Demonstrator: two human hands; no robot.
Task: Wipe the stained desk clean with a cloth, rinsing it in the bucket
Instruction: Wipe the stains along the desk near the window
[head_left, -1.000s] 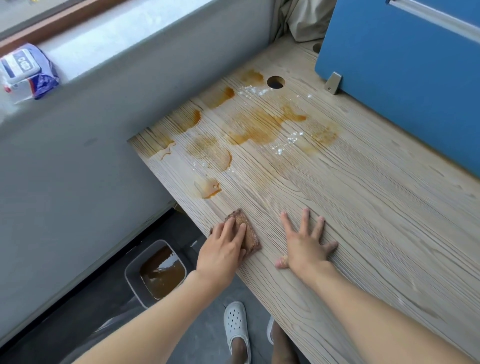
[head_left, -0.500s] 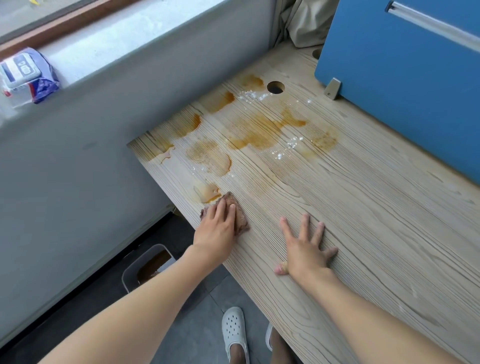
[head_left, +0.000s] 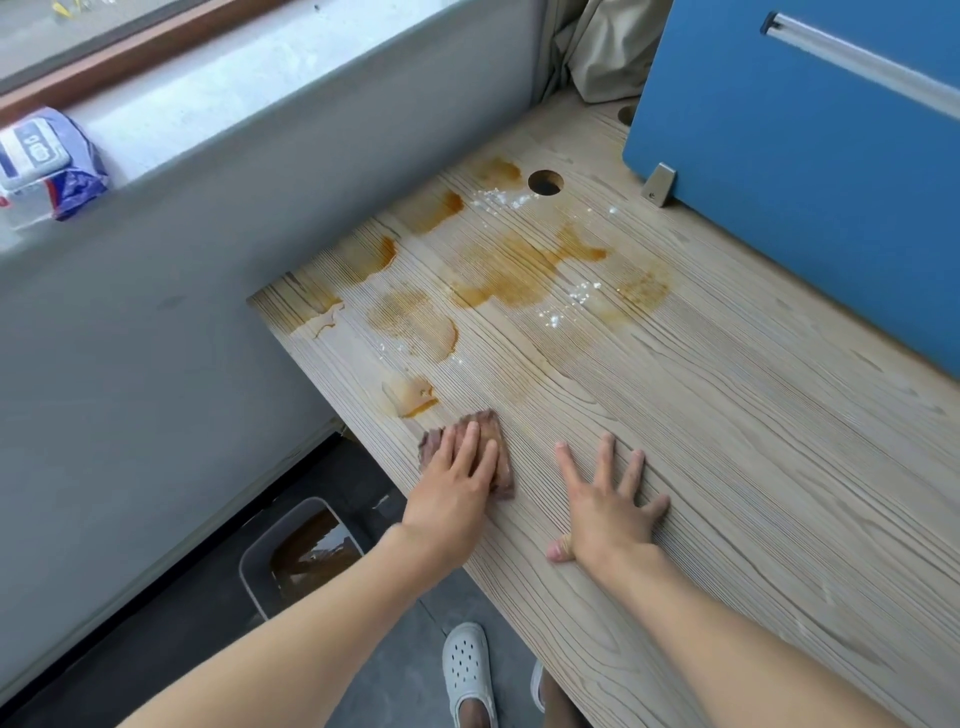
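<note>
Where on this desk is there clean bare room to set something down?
Free: bare desk between the right hand and the blue panel, out to the near edge. Crowded: stains and crumbs from the hole down to the cloth under the left hand.

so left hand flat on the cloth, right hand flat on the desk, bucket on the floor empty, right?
No: the bucket holds brown water, as the head view shows. The left hand does press flat on the cloth, and the right hand lies flat on the desk.
</note>
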